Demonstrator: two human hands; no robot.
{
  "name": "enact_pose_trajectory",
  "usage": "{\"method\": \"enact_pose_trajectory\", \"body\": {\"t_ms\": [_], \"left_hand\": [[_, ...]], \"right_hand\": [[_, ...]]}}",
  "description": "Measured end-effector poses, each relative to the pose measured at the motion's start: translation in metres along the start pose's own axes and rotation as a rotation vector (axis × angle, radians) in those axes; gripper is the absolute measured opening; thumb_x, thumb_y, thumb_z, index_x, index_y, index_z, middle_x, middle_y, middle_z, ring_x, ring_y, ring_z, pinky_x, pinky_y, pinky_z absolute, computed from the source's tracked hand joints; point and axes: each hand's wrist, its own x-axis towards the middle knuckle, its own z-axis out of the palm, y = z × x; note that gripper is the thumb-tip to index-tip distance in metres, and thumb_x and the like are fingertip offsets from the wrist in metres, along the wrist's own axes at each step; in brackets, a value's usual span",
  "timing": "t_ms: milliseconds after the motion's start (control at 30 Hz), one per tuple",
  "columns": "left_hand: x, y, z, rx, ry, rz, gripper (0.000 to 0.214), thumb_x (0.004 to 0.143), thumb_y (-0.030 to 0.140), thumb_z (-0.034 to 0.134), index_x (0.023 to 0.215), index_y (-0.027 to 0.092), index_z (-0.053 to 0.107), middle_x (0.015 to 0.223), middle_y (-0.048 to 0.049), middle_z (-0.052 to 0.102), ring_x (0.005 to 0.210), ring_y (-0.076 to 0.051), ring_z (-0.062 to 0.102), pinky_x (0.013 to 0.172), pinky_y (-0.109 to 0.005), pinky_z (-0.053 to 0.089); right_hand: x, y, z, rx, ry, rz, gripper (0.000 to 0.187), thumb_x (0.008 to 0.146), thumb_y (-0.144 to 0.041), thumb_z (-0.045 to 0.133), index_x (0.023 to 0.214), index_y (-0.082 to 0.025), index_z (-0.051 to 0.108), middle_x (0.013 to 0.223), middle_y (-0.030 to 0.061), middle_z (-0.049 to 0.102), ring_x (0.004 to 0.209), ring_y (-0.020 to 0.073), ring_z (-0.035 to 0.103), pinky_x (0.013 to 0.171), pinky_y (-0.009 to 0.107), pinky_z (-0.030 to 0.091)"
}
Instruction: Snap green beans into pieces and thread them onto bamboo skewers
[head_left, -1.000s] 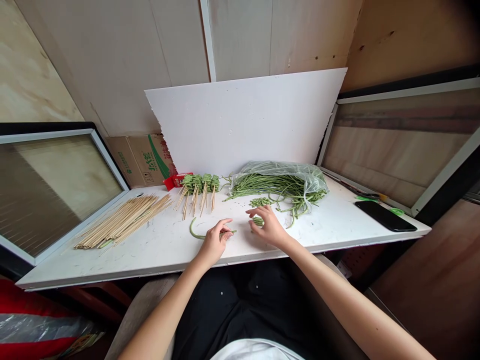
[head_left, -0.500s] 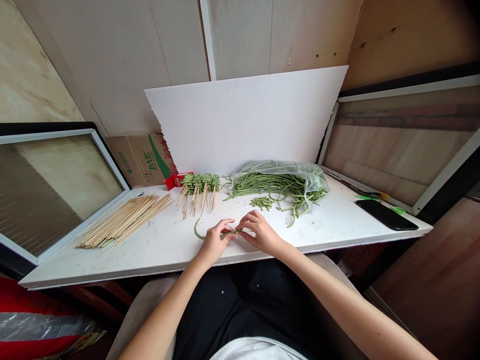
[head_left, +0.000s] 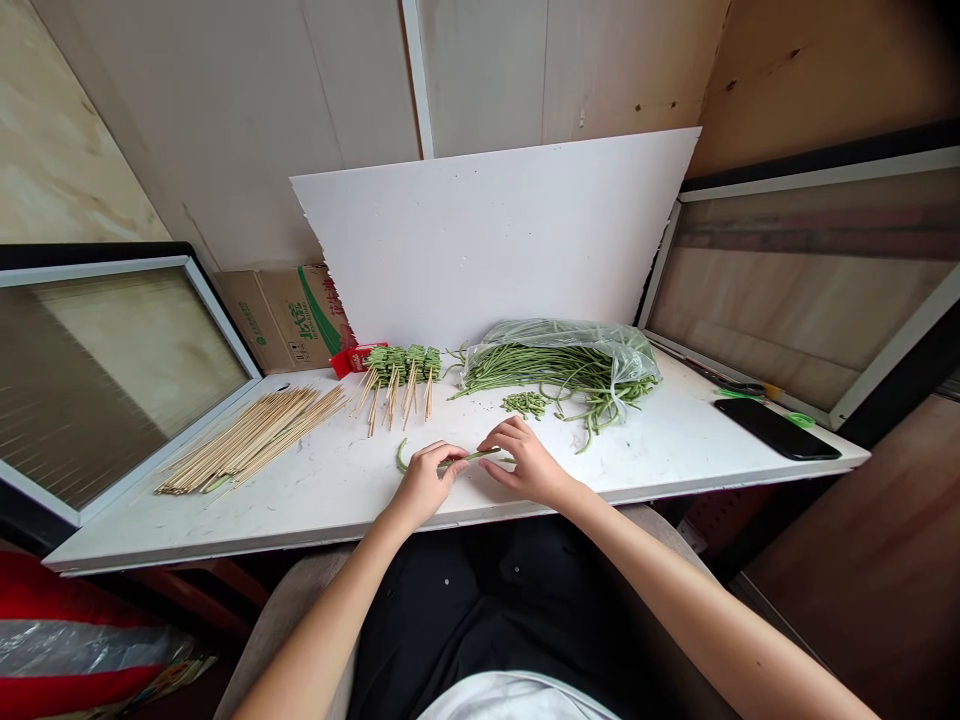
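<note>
Tabletop (head_left: 315, 495), white and scuffed, lay open between our hands and the near edge, and leftward to the bamboo skewers (head_left: 251, 440). We held one slim, smooth green bean (head_left: 471, 457) (curled at its left end) low over the board near the front edge: left hand (head_left: 424, 482) and right hand (head_left: 529, 465) both pinched it by the fingertips.

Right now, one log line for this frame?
left hand: pinches long bean | right hand: pinches same bean | bare skewers: piled at left of table | bag of beans: behind hands
</note>
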Motion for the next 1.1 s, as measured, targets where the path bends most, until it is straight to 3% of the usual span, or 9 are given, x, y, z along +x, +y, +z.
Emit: {"method": "enact_pose_trajectory", "body": {"t_ms": [333,533,700,800,900,967,1100], "left_hand": [[-0.001,0.009,0.006,-0.022,-0.058,0.016,0.011,0.097,0.021,0.063,0.098,0.020,0.074,0.096,-0.0071,0.071,0.088,-0.021,0.067,0.082,-0.032,0.051],[-0.003,0.009,0.011,-0.014,-0.108,0.043,0.025,0.090,0.003,0.054,0.081,0.019,0.072,0.086,-0.0044,0.070,0.082,-0.019,0.063,0.084,-0.032,0.047],[-0.002,0.002,0.004,-0.051,-0.129,0.012,0.022,0.093,0.008,0.054,0.085,0.018,0.072,0.086,-0.0046,0.069,0.084,-0.019,0.064,0.081,-0.031,0.049],[-0.001,-0.004,0.003,-0.039,-0.081,-0.033,0.015,0.095,0.016,0.059,0.093,0.019,0.074,0.093,-0.0064,0.070,0.088,-0.020,0.066,0.079,-0.031,0.052],[-0.002,-0.008,0.004,-0.042,-0.070,-0.056,0.016,0.097,0.023,0.059,0.100,0.019,0.075,0.100,-0.0086,0.071,0.091,-0.021,0.067,0.077,-0.031,0.055],[-0.003,-0.009,0.006,-0.058,-0.073,-0.053,0.019,0.098,0.024,0.058,0.105,0.019,0.075,0.104,-0.0097,0.071,0.094,-0.020,0.068,0.078,-0.031,0.058],[-0.004,-0.010,0.008,-0.076,-0.061,-0.043,0.022,0.098,0.022,0.056,0.108,0.018,0.075,0.107,-0.0104,0.070,0.095,-0.020,0.069,0.081,-0.032,0.061]], "right_hand": [[-0.004,-0.001,0.013,0.074,0.002,0.008,0.008,0.099,-0.026,0.063,0.101,-0.025,0.071,0.091,0.0077,0.069,0.095,0.0265,0.054,0.085,0.041,0.048],[-0.012,-0.013,0.028,0.155,0.047,0.037,0.024,0.091,-0.005,0.056,0.090,-0.024,0.070,0.086,0.0058,0.068,0.095,0.0263,0.052,0.085,0.041,0.047],[-0.008,-0.019,0.028,0.198,0.080,0.039,0.013,0.095,-0.018,0.064,0.093,-0.024,0.075,0.088,0.0065,0.069,0.097,0.0260,0.054,0.089,0.042,0.047],[-0.002,-0.001,0.011,0.125,0.150,0.092,0.013,0.094,-0.033,0.071,0.093,-0.023,0.079,0.091,0.0082,0.069,0.097,0.0264,0.056,0.092,0.043,0.045],[0.001,0.029,-0.009,-0.010,0.181,0.256,0.023,0.095,-0.042,0.069,0.092,-0.023,0.081,0.088,0.0093,0.070,0.094,0.0282,0.056,0.088,0.044,0.044],[0.000,0.046,-0.018,-0.056,0.136,0.323,0.025,0.095,-0.045,0.070,0.089,-0.023,0.081,0.085,0.0090,0.072,0.090,0.0281,0.058,0.087,0.044,0.043],[-0.007,0.062,-0.016,-0.100,0.020,0.291,0.021,0.092,-0.042,0.074,0.085,-0.023,0.081,0.082,0.0072,0.074,0.086,0.0261,0.060,0.089,0.042,0.043]]}}
